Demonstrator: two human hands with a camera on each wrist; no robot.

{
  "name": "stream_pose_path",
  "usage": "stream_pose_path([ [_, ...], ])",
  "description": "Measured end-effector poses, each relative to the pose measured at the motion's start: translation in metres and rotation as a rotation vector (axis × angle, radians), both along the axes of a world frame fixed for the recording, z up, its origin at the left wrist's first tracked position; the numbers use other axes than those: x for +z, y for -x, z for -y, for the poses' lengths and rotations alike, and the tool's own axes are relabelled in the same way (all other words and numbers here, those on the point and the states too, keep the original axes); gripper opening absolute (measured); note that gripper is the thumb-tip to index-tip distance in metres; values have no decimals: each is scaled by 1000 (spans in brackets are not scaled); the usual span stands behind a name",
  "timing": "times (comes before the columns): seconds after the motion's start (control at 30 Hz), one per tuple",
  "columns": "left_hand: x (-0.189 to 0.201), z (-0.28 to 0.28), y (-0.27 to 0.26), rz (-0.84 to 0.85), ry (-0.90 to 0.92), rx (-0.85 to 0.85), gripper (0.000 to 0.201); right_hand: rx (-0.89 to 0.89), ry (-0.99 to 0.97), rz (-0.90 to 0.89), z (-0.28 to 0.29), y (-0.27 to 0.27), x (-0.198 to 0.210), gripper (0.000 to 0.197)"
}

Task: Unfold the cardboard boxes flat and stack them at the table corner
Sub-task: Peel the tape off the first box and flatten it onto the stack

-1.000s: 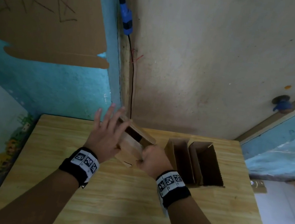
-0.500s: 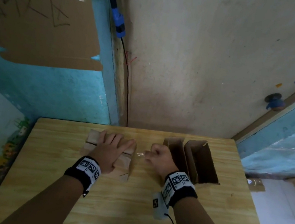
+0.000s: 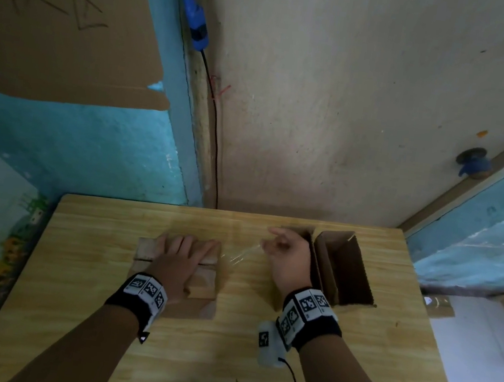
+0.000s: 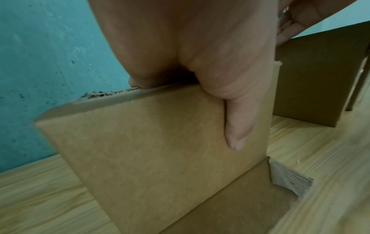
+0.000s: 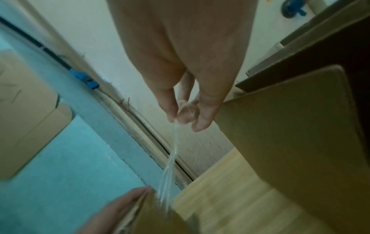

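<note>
A small brown cardboard box (image 3: 203, 284) lies on the wooden table (image 3: 88, 265), pressed down under my left hand (image 3: 185, 256), whose fingers lie straight across it. In the left wrist view the thumb (image 4: 236, 129) rests along the box's face (image 4: 150, 150). My right hand (image 3: 272, 242) hovers to the right of it and pinches a strip of clear tape (image 3: 240, 254) that stretches back to the box's right edge. The right wrist view shows the tape (image 5: 173, 150) running from the pinching fingers (image 5: 172, 110) down to the box (image 5: 160, 220).
Two open brown boxes (image 3: 343, 268) stand side by side just right of my right hand, near the table's far right corner. Walls close the far edge. A cardboard sheet (image 3: 58, 18) hangs on the left wall. The near half of the table is bare wood.
The box, held up between both hands a second ago, now lies on the table under my left palm. My right hand has pulled away to the right, drawing the tape out.
</note>
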State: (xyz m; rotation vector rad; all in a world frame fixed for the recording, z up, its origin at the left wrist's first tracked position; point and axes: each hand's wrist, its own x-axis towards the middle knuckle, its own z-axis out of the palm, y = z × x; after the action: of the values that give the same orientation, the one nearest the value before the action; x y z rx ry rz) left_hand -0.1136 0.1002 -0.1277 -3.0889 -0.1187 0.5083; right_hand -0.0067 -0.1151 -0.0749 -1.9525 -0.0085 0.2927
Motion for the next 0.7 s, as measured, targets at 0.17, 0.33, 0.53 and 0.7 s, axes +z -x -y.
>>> stream_pose_path([
  [0.17, 0, -2, 0, 2, 9, 0, 136, 302, 282, -21, -5, -11, 6, 45],
  [0.33, 0, -2, 0, 18, 38, 1, 136, 462, 432, 90, -11, -7, 13, 21],
  [0.53, 2, -2, 1, 29, 40, -5, 134, 612, 565, 77, -4, -6, 19, 26],
  [0.7, 0, -3, -1, 26, 35, -12, 134, 613, 737, 126, -12, 3, 19, 27],
])
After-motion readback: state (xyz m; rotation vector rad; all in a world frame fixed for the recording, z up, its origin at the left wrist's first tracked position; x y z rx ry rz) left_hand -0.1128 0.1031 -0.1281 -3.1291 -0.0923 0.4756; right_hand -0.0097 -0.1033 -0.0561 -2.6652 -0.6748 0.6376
